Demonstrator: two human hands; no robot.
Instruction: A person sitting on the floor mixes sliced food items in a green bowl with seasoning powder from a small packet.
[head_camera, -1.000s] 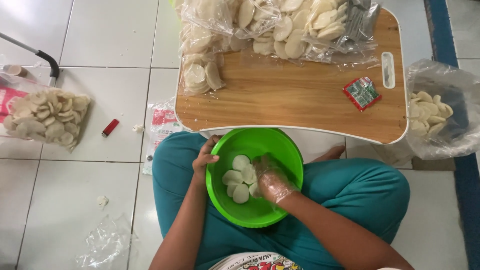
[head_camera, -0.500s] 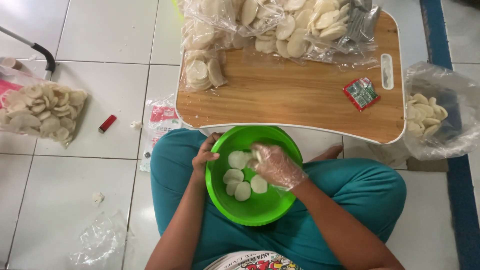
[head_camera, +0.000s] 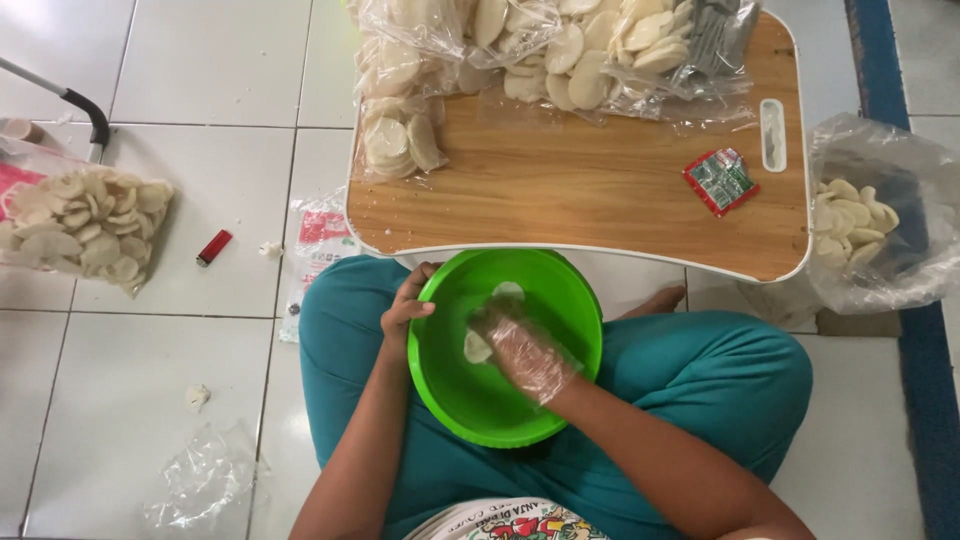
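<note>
A bright green plastic bowl (head_camera: 470, 395) rests in my lap, over my crossed legs in teal trousers. My left hand (head_camera: 405, 308) grips its left rim. My right hand (head_camera: 524, 352), covered by a thin clear plastic glove, reaches into the bowl and lies over the pale round crackers (head_camera: 477, 347) there, fingers curled on them. One cracker (head_camera: 508, 290) shows at the bowl's far side. Most of the crackers are hidden under the gloved hand.
A low wooden lap table (head_camera: 600, 205) stands ahead with clear bags of round crackers (head_camera: 520, 50) and a small red-green packet (head_camera: 721, 180). More bagged crackers lie left (head_camera: 85, 225) and right (head_camera: 855, 225). A red lighter (head_camera: 213, 247) and crumpled plastic (head_camera: 200, 485) lie on the tiles.
My gloved right hand has swept over the crackers in the bowl, so fewer show than before. My left hand stays on the rim.
</note>
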